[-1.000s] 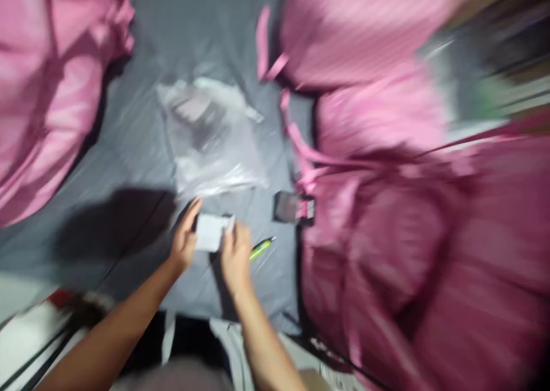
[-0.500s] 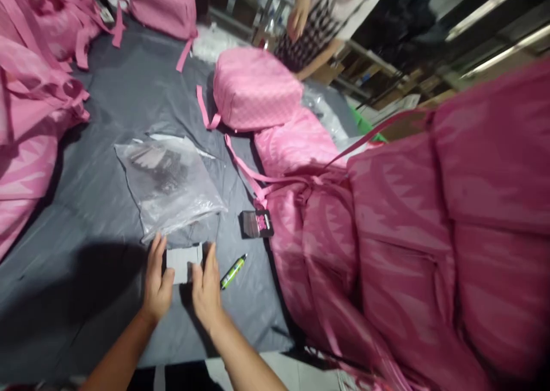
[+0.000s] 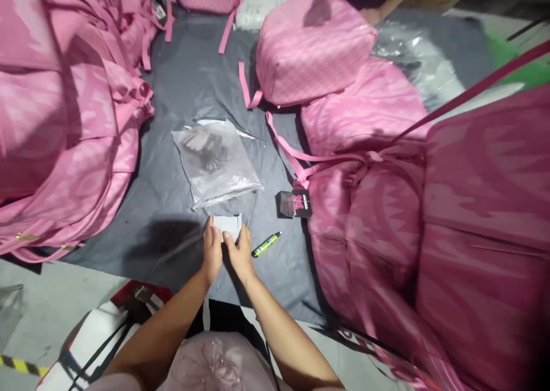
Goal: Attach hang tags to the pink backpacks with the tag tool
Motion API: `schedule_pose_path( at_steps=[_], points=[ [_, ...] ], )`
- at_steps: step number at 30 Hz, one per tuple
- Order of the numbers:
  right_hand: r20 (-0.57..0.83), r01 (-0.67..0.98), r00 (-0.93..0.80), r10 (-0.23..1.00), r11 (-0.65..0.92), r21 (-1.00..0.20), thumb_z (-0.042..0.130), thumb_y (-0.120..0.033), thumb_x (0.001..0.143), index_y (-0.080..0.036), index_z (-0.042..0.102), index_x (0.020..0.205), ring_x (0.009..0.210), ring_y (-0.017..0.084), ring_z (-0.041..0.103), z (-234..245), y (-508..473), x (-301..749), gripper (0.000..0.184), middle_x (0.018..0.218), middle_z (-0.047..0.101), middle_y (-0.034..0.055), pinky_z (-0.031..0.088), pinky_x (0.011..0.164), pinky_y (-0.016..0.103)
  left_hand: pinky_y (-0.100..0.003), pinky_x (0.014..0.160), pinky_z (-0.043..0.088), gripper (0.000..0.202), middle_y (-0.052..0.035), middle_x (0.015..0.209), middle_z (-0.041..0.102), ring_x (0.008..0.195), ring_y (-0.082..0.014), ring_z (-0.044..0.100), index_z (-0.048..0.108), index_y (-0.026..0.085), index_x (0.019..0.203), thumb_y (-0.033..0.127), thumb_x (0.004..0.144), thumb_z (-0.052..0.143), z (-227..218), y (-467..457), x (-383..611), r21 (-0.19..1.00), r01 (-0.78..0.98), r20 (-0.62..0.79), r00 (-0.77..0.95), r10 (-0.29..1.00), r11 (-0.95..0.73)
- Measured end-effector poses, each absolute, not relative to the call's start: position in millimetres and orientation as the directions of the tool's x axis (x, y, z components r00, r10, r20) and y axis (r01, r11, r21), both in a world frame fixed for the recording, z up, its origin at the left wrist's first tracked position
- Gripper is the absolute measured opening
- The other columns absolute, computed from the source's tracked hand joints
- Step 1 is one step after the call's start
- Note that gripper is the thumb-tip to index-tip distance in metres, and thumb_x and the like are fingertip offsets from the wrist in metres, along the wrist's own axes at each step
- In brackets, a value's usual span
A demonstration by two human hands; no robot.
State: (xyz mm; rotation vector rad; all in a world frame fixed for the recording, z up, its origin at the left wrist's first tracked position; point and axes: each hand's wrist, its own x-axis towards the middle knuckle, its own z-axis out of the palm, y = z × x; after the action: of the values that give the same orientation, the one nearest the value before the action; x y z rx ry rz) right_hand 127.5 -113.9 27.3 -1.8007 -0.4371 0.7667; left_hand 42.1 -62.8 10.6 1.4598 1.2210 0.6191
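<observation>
A small pale grey card or folded slip (image 3: 228,225) is held between both my hands over the dark grey sheet (image 3: 180,99). My left hand (image 3: 212,252) grips its left side with curled fingers. My right hand (image 3: 240,252) pinches its lower right part, and the two hands touch each other. Just beyond the card lies a clear plastic bag (image 3: 217,162) with dark items inside. A green marker pen (image 3: 266,245) lies to the right of my right hand. A small dark packet with a pink tag (image 3: 294,203) sits further right.
Pink bags are heaped on the left (image 3: 64,116) and on the right (image 3: 429,219), with another pink bag (image 3: 311,47) at the back. Pink straps (image 3: 296,159) trail onto the sheet. A pale floor (image 3: 34,299) lies near left. Someone's arm (image 3: 389,4) shows at the top.
The camera has tilted back down, so the person at the back is mostly out of view. My hands have drawn closer together on the card and now touch.
</observation>
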Motion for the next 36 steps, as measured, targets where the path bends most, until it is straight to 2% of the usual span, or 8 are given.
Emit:
schedule_pose_path(
  at_steps=[5,9,15,22,26,29,33,36],
  points=[
    [-0.299,-0.195,0.765,0.571,-0.237,-0.952,0.067,-0.049,0.080,-0.018,0.061,0.131,0.115,0.026,0.065,29.4,-110.1,127.8,0.060,0.125,0.070,0.0116,0.050,0.105,0.044,-0.051,0.127,0.027,0.069,-0.0137,0.160,0.042,0.151,-0.0285,0.036,0.047,0.022,0.149,0.066,0.096,0.041,30.9,-52.6,57.4,0.927,0.350,-0.262,0.338,0.904,0.137],
    [-0.327,-0.289,0.794,0.513,-0.154,-0.945,0.072,-0.048,0.076,-0.018,0.065,0.126,0.110,0.027,0.069,34.6,-100.5,133.1,0.058,0.120,0.074,0.0111,0.053,0.102,0.045,-0.054,0.124,0.034,0.068,-0.0176,0.155,0.046,0.147,-0.0311,0.043,0.051,0.014,0.145,0.061,0.098,0.038,42.0,-34.8,66.2,0.932,0.337,-0.268,0.390,0.881,0.134],
    [-0.336,-0.361,0.834,0.437,-0.028,-0.932,0.071,-0.052,0.077,-0.018,0.066,0.124,0.111,0.028,0.069,65.4,-73.7,139.4,0.058,0.121,0.073,0.0128,0.053,0.101,0.045,-0.057,0.123,0.035,0.050,-0.0154,0.144,0.059,0.139,-0.0302,0.052,0.067,0.017,0.129,0.046,0.097,0.042,77.9,8.3,91.1,0.974,0.227,-0.118,0.512,0.851,-0.002],
    [-0.111,-0.179,0.931,0.349,0.170,-0.969,0.070,-0.048,0.081,-0.017,0.061,0.130,0.119,0.025,0.063,129.6,-14.6,215.5,0.059,0.132,0.067,0.0134,0.046,0.108,0.045,-0.046,0.123,0.035,0.037,-0.0123,0.141,0.062,0.136,-0.0231,0.054,0.070,0.017,0.121,0.032,0.091,0.053,152.9,76.8,180.7,0.992,-0.009,0.103,0.604,0.790,-0.123],
    [0.066,-0.029,0.941,0.331,0.274,-0.961,0.073,-0.045,0.078,-0.018,0.061,0.127,0.118,0.023,0.062,168.2,26.2,296.8,0.058,0.130,0.067,0.0116,0.044,0.110,0.043,-0.038,0.114,0.044,0.036,-0.0133,0.132,0.066,0.126,-0.0206,0.061,0.064,0.015,0.123,0.028,0.090,0.057,186.9,115.1,256.4,0.987,-0.132,0.154,0.591,0.792,-0.094],
    [0.140,0.030,0.940,0.310,0.335,-0.942,0.072,-0.046,0.078,-0.017,0.061,0.125,0.112,0.021,0.064,186.3,54.3,353.2,0.056,0.125,0.069,0.0111,0.046,0.107,0.043,-0.033,0.108,0.048,0.034,-0.0121,0.127,0.068,0.119,-0.0187,0.064,0.063,0.014,0.121,0.027,0.090,0.060,206.5,141.0,312.9,0.977,-0.199,0.179,0.580,0.794,-0.075],
    [0.177,0.052,0.938,0.299,0.385,-0.922,0.072,-0.047,0.077,-0.016,0.062,0.120,0.104,0.020,0.066,199.9,85.1,416.4,0.054,0.117,0.071,0.0102,0.051,0.100,0.042,-0.034,0.102,0.052,0.029,-0.0106,0.120,0.072,0.112,-0.0195,0.067,0.067,0.015,0.115,0.025,0.087,0.063,227.9,169.0,380.2,0.969,-0.236,0.189,0.547,0.816,-0.067],
    [0.208,0.069,0.930,0.304,0.413,-0.908,0.071,-0.047,0.076,-0.016,0.061,0.118,0.103,0.019,0.066,207.8,106.4,460.4,0.053,0.117,0.071,0.0097,0.052,0.098,0.040,-0.037,0.105,0.050,0.027,-0.0105,0.117,0.073,0.111,-0.0209,0.068,0.071,0.014,0.110,0.022,0.086,0.065,240.1,189.1,425.1,0.963,-0.262,0.194,0.527,0.827,-0.059]
  ],
)
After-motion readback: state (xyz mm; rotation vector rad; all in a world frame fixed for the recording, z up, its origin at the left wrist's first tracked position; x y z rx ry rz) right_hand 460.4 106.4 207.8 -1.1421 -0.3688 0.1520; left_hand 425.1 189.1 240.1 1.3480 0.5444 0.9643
